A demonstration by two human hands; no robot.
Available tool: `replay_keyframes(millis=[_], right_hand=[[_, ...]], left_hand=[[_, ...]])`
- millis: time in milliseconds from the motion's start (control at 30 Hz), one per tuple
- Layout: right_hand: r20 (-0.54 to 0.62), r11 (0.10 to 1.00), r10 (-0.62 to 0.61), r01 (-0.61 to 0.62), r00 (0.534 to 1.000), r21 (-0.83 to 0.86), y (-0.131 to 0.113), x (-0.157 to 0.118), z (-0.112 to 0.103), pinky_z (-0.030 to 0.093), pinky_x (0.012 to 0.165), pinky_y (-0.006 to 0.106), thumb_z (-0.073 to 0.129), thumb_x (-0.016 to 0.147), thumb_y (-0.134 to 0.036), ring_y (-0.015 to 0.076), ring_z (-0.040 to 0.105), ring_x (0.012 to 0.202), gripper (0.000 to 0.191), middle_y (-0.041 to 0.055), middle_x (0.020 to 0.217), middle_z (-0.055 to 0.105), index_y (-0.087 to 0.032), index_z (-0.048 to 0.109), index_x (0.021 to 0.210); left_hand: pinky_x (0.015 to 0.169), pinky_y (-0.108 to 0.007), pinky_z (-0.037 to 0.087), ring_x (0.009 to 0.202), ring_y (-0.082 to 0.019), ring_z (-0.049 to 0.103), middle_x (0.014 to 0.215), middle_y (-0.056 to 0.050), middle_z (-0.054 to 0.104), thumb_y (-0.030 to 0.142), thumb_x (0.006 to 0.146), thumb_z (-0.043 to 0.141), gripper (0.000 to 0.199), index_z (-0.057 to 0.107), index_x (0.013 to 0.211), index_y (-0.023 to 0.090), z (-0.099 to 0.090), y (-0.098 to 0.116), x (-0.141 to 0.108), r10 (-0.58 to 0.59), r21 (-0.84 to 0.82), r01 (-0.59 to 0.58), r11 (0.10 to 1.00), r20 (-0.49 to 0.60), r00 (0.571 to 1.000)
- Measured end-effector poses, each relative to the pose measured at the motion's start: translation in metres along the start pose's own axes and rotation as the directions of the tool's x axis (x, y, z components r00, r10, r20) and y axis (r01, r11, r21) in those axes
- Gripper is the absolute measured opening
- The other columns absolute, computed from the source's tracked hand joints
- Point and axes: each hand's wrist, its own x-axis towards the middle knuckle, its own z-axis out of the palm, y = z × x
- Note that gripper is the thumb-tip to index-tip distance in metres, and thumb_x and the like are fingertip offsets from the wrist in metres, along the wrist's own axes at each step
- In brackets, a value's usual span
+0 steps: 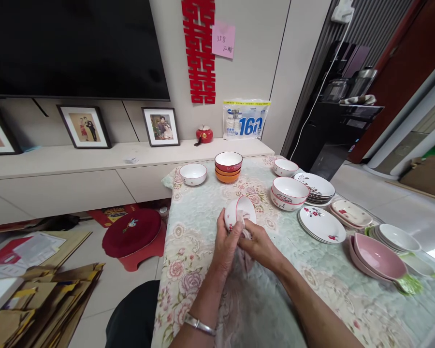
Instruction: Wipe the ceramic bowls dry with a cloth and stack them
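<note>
A white bowl (pixel 232 212) with a red rim and small red flowers is tilted on its side between my hands, above the table. My left hand (pixel 227 239) grips it from the left, thumb near the rim. My right hand (pixel 259 244) is closed on a pale pinkish cloth (pixel 245 258), which is pressed into the bowl at its rim and hangs below. Beyond my hands stand a similar white bowl (pixel 193 174) and a stack of red and orange bowls (pixel 228 175).
On the right of the flowered tablecloth (pixel 188 261) are stacked white bowls (pixel 290 193), plates (pixel 322 224), rectangular dishes (pixel 351 214) and pink leaf-shaped bowls (pixel 380 256). A low cabinet (pixel 130 164) runs along the wall behind. A red stool (pixel 134 234) stands left.
</note>
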Motion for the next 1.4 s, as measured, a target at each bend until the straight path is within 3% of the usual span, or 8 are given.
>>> replay_keyframes(millis=[133, 267, 467, 567, 700, 833, 1167, 1400], right_hand=[[0.223, 0.934, -0.076, 0.147, 0.972, -0.326, -0.003, 0.0, -0.011, 0.042, 0.084, 0.029, 0.048, 0.074, -0.003, 0.0198, 0.056, 0.093, 0.031, 0.0069, 0.102, 0.063, -0.016, 0.059, 0.1], [0.239, 0.805, -0.002, 0.143, 0.971, -0.576, 0.0, -0.001, -0.017, 0.04, 0.085, 0.032, 0.044, 0.083, -0.005, 0.0211, 0.056, 0.091, 0.025, 0.0098, 0.099, 0.065, -0.015, 0.061, 0.099], [-0.058, 0.986, 0.065, -0.074, 0.996, -0.152, -0.001, -0.001, -0.002, 0.043, 0.069, 0.025, 0.049, 0.09, -0.024, 0.0161, 0.057, 0.074, 0.011, 0.0015, 0.082, 0.063, -0.018, 0.058, 0.089], [0.02, 0.999, -0.015, 0.016, 1.0, -0.033, -0.004, -0.001, -0.003, 0.045, 0.073, 0.025, 0.055, 0.086, -0.021, 0.0168, 0.058, 0.082, 0.012, 0.0013, 0.09, 0.063, -0.019, 0.057, 0.097], [0.245, 0.896, -0.05, 0.152, 0.968, -0.417, -0.003, -0.001, -0.015, 0.042, 0.092, 0.036, 0.049, 0.079, -0.005, 0.0217, 0.057, 0.097, 0.025, 0.0081, 0.102, 0.064, -0.016, 0.06, 0.099], [0.235, 0.715, 0.038, 0.137, 0.971, -0.685, 0.002, -0.001, -0.021, 0.026, 0.107, 0.05, 0.041, 0.085, -0.002, 0.023, 0.056, 0.105, 0.035, 0.0102, 0.106, 0.064, -0.018, 0.062, 0.107], [0.074, 0.995, -0.05, 0.056, 0.996, -0.079, 0.0, -0.002, -0.002, 0.044, 0.072, 0.024, 0.054, 0.089, -0.022, 0.0153, 0.056, 0.08, 0.006, -0.0006, 0.087, 0.063, -0.019, 0.058, 0.091], [0.243, 0.732, 0.002, 0.164, 0.97, -0.662, -0.003, -0.002, -0.016, 0.029, 0.105, 0.049, 0.046, 0.079, -0.002, 0.0235, 0.057, 0.1, 0.029, 0.0095, 0.101, 0.064, -0.016, 0.062, 0.099]], left_hand=[[0.092, -0.038, 0.053, 0.111, -0.026, 0.064, 0.129, -0.013, 0.061, 0.046, 0.082, 0.067, 0.069, 0.04, 0.14, 0.021, -0.003, 0.004, 0.003, -0.125, -0.126, 0.124, 0.984, 0.001, 0.992], [0.084, -0.039, 0.056, 0.104, -0.027, 0.066, 0.125, -0.013, 0.063, 0.047, 0.08, 0.068, 0.073, 0.038, 0.141, 0.021, -0.002, 0.004, 0.004, -0.163, -0.131, 0.161, 0.978, -0.006, 0.987], [0.11, -0.039, 0.038, 0.133, -0.027, 0.047, 0.146, -0.013, 0.048, 0.038, 0.078, 0.073, 0.082, 0.03, 0.146, 0.022, 0.001, 0.002, -0.001, -0.059, -0.045, 0.062, 0.997, 0.054, 0.997], [0.108, -0.039, 0.04, 0.13, -0.026, 0.05, 0.142, -0.012, 0.052, 0.041, 0.082, 0.069, 0.071, 0.038, 0.142, 0.022, 0.001, 0.005, -0.001, -0.036, -0.065, 0.039, 0.997, 0.054, 0.998], [0.088, -0.039, 0.055, 0.108, -0.026, 0.065, 0.128, -0.013, 0.062, 0.046, 0.081, 0.067, 0.07, 0.04, 0.14, 0.021, -0.002, 0.008, 0.001, -0.141, -0.12, 0.143, 0.982, 0.028, 0.99], [0.085, -0.038, 0.056, 0.107, -0.026, 0.065, 0.129, -0.014, 0.061, 0.045, 0.078, 0.07, 0.075, 0.036, 0.141, 0.022, -0.001, 0.006, 0.002, -0.167, -0.127, 0.167, 0.978, 0.01, 0.986], [0.106, -0.041, 0.04, 0.124, -0.027, 0.055, 0.136, -0.014, 0.056, 0.049, 0.082, 0.064, 0.073, 0.036, 0.143, 0.02, -0.001, 0.005, 0.0, -0.058, 0.035, 0.058, 0.998, -0.003, 0.998], [0.097, -0.043, 0.049, 0.114, -0.029, 0.06, 0.125, -0.013, 0.063, 0.051, 0.079, 0.066, 0.072, 0.042, 0.14, 0.02, -0.007, 0.002, 0.003, -0.102, 0.012, 0.102, 0.995, -0.056, 0.993]])
